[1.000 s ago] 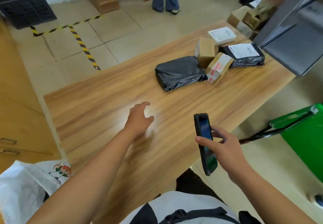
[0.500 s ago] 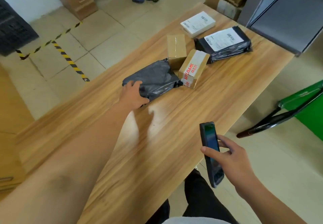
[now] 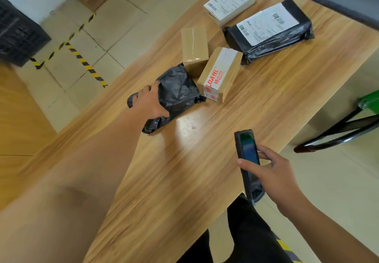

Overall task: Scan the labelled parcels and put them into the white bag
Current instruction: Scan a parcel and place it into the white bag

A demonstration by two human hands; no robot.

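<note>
Wood-grain bench (image 3: 205, 160) carrying five sealed parcels whose contents are hidden by their wrapping. The left hand (image 3: 150, 100) grasps the crumpled black plastic-wrapped parcel (image 3: 180, 92) at its left end, fingers curled over the top and thumb against the near side; this parcel lies on the bench near the far long edge and shows no label on its visible faces. Touching its far end stands a plain brown taped cardboard carton (image 3: 194, 45), and just beside that a second brown carton with red print (image 3: 220, 74), of which only "DAHL" and some red characters can be read. Toward the far corner lie a black plastic parcel with a white barcode label (image 3: 270, 28) and a white rectangular box bearing barcodes (image 3: 230, 2); their small text is illegible. The right hand (image 3: 274, 178) clasps a dark handheld scanner (image 3: 247, 160) over the near long edge, thumb across its screen; the display is too dim to read.
</note>
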